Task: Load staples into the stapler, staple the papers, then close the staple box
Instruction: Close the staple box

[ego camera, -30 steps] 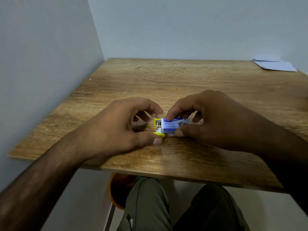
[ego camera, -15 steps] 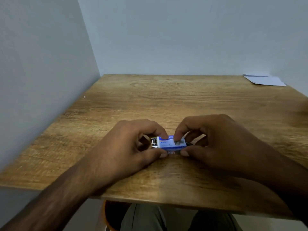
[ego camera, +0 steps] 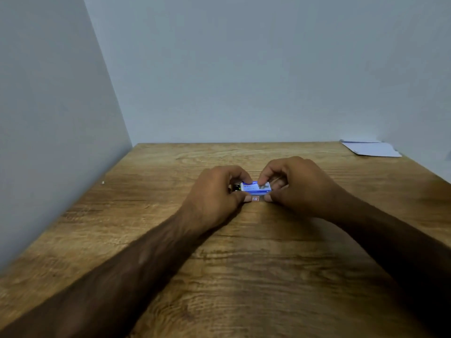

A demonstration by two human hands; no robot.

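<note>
Left hand (ego camera: 214,193) and right hand (ego camera: 296,186) both pinch a small blue-and-white staple box (ego camera: 256,187) (thumbs near side, fingertips on top) on a wooden table (ego camera: 244,276). White papers (ego camera: 371,148) lie at the far right corner.

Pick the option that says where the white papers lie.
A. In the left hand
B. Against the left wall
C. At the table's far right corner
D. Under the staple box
C: the papers lie at the far right corner of the table, apart from both hands, which pinch the staple box.
</note>
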